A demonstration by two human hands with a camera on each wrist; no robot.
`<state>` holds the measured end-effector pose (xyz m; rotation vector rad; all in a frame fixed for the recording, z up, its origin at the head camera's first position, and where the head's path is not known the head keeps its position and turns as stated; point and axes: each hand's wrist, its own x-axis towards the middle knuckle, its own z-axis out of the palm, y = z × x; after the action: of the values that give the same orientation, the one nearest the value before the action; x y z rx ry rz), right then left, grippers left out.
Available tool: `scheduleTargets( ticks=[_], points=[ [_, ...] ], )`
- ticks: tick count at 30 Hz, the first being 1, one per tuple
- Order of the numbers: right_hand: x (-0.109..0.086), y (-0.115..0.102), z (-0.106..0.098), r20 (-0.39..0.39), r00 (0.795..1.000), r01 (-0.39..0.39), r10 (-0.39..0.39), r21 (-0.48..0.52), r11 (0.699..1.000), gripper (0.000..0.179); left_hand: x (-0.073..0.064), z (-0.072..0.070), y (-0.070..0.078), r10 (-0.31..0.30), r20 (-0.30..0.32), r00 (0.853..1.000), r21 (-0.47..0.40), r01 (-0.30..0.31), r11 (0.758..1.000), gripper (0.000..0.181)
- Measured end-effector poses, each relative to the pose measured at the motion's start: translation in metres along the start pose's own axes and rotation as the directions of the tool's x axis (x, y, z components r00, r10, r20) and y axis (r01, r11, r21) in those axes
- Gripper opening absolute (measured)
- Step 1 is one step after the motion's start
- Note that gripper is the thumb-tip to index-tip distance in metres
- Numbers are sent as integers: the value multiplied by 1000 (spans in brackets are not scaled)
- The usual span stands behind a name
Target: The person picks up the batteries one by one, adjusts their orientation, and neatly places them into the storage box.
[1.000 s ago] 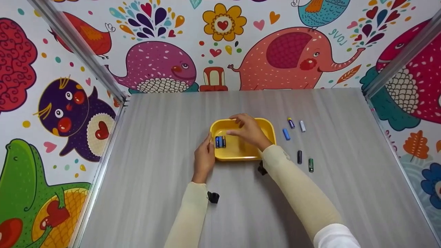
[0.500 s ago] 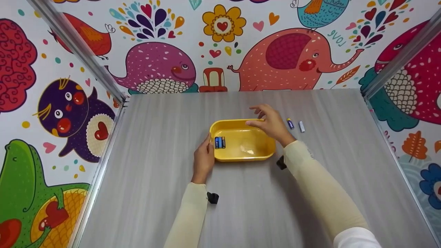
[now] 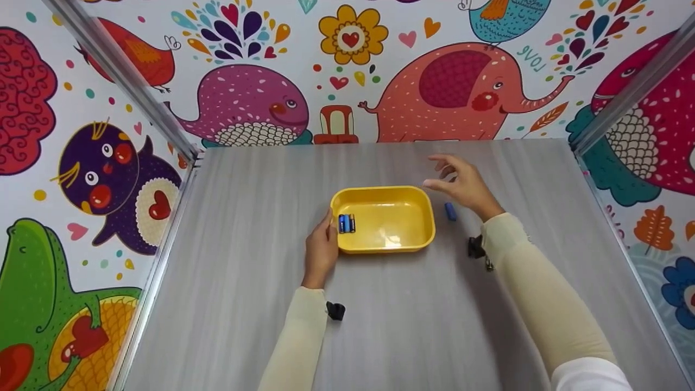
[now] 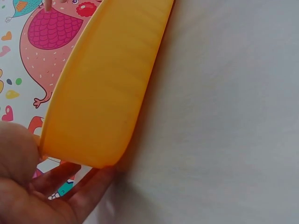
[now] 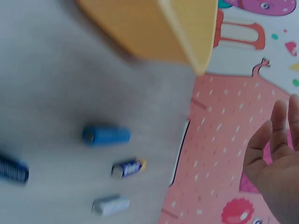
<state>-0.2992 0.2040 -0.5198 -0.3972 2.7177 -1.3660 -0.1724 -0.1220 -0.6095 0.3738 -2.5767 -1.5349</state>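
Note:
A yellow plastic box [image 3: 386, 251] stands on the table, with several batteries [image 3: 347, 224] lying side by side at its left end. My left hand [image 3: 321, 251] holds that end, thumb at the rim and fingers against the outer wall [image 4: 93, 112]. Over the table, beyond the box's right corner, my right hand [image 3: 461, 184] is raised with fingers loosely bent and nothing in them. Just below it lies a blue battery [image 3: 450, 212]. The right wrist view also has a purple battery [image 5: 127, 168], a white battery [image 5: 110, 205] and a dark battery [image 5: 13, 170].
A green battery [image 3: 489, 264] is mostly covered by the right wrist's black camera mount [image 3: 476, 247]. Patterned walls close the grey table [image 3: 244, 217] at the back and both sides, with metal posts at the corners.
My right hand has moved from over the box rightward and away, past its right end, covering the purple and white batteries in the head view. The left hand and box stay put.

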Motion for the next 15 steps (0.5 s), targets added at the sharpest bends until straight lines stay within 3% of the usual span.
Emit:
scheduleTargets(
  ticks=[15],
  points=[
    [-4,52,-59,3,990,-138,140,-151,979,87,1,0,1,-38,25,999,-8,39,999,48]
  ],
)
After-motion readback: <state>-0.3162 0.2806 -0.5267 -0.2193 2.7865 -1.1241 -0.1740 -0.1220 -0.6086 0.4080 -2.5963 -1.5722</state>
